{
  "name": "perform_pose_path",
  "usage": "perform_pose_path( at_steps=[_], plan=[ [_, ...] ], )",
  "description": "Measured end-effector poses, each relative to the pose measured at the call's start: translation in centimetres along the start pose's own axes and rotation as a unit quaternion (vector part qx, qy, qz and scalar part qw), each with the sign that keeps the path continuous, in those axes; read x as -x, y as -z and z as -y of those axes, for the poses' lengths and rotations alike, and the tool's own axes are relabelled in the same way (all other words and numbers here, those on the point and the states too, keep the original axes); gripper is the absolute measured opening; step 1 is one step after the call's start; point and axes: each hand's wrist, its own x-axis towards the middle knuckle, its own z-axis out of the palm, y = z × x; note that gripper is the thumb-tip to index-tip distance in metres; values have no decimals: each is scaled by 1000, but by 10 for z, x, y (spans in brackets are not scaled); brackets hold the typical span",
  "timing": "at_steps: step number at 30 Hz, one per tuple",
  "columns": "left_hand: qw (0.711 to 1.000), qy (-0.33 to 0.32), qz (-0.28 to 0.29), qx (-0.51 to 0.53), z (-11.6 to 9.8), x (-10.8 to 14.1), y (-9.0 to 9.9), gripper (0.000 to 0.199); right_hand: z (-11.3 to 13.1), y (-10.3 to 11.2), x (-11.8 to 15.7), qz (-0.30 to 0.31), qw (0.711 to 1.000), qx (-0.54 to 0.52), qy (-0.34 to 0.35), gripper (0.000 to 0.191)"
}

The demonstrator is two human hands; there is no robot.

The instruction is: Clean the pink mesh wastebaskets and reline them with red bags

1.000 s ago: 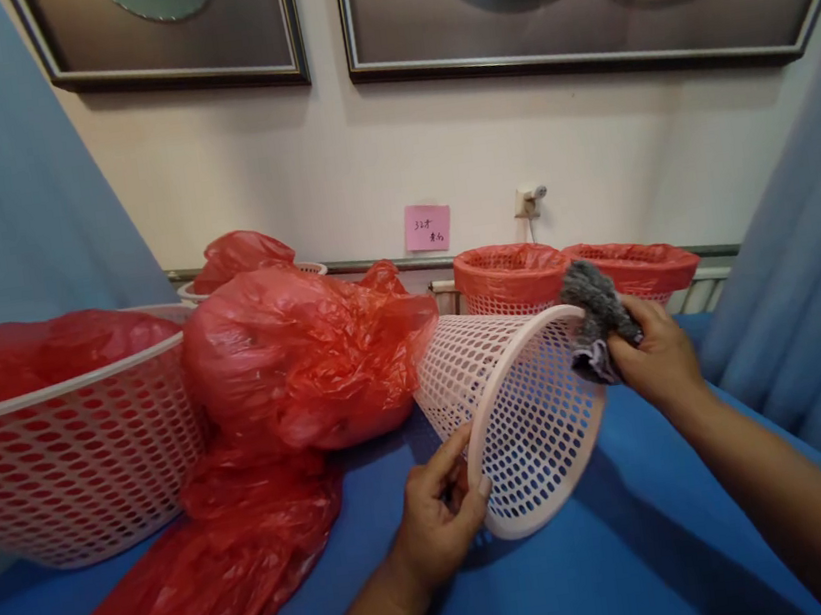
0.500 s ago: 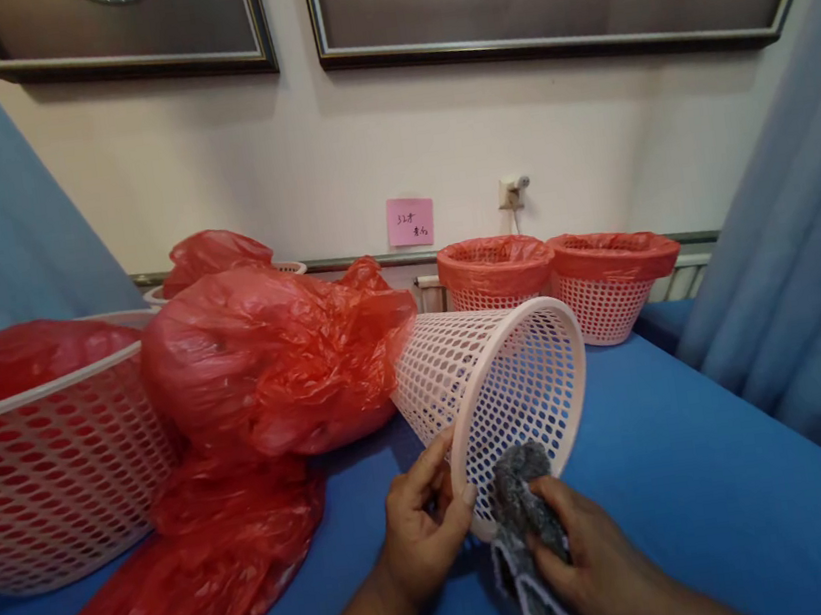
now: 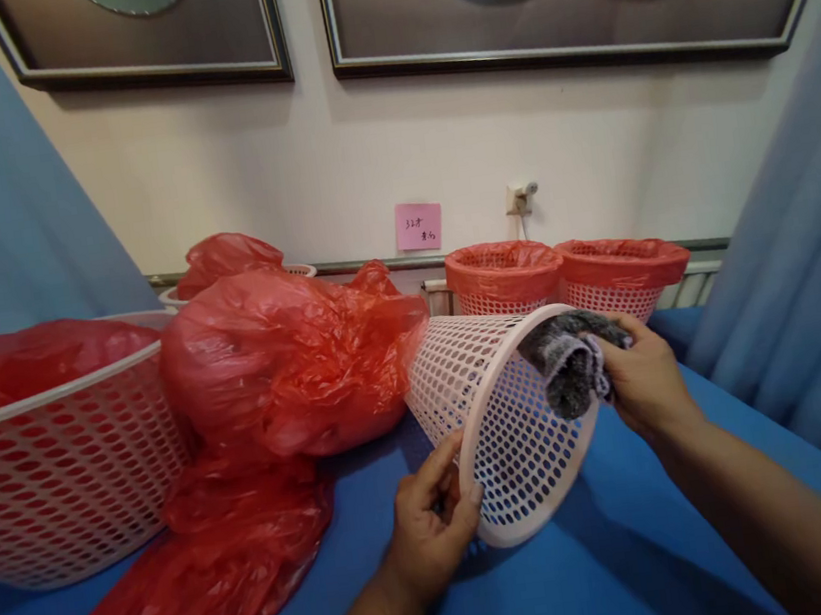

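Note:
A pale pink plastic mesh wastebasket [image 3: 456, 367] lies tipped on its side, its round mouth facing me. With thumb and fingers, my left hand [image 3: 438, 516] pinches the left side of its rim. My right hand [image 3: 646, 372] grips a grey cleaning cloth [image 3: 573, 362] with pale edging, held against the upper right of the rim and hanging partly over the opening. Part of the rim is hidden behind the cloth.
Red plastic bags [image 3: 274, 366] are heaped left of the wastebasket. A large white mesh basket [image 3: 61, 474] with red plastic inside stands at far left. Behind are two red-lined wastebaskets [image 3: 504, 275]. All rest on a blue-covered surface [image 3: 511, 607] between blue curtains [image 3: 812, 255].
My right hand has carried the cloth from the lower part of the rim up to its upper right. My left hand keeps its hold on the rim. The view has shifted slightly.

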Motion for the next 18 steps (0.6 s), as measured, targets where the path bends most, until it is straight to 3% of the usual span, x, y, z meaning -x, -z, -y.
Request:
perform_pose_path(
  at_steps=[3, 4, 7, 10, 12, 14, 16, 18],
  plan=[
    [1000, -7, 2, -8, 0, 1, 0, 56, -48, 40, -8, -74, 979, 187, 35, 37],
    [1000, -10, 4, -11, 0, 1, 0, 56, -65, 52, -5, -68, 969, 236, 39, 36],
    [1000, -18, 7, -18, 0, 0, 0, 55, -108, 76, 20, 3, 941, 334, 50, 37],
    [1000, -20, 2, -19, -1, 0, -1, 54, -128, 79, 56, 96, 939, 329, -5, 36],
    [1000, -17, -1, -20, -1, -1, -1, 54, -125, 73, 80, 168, 943, 284, -42, 27],
    [1000, -13, -1, -19, -1, -1, -1, 53, -109, 64, 100, 212, 949, 234, -6, 18],
    [1000, -8, -1, -20, 1, 0, -1, 54, -82, 56, 115, 205, 950, 196, 127, 21],
    [1000, -5, -11, -26, 4, 1, 1, 55, -50, 45, 126, 186, 915, 174, 314, 35]
  ],
)
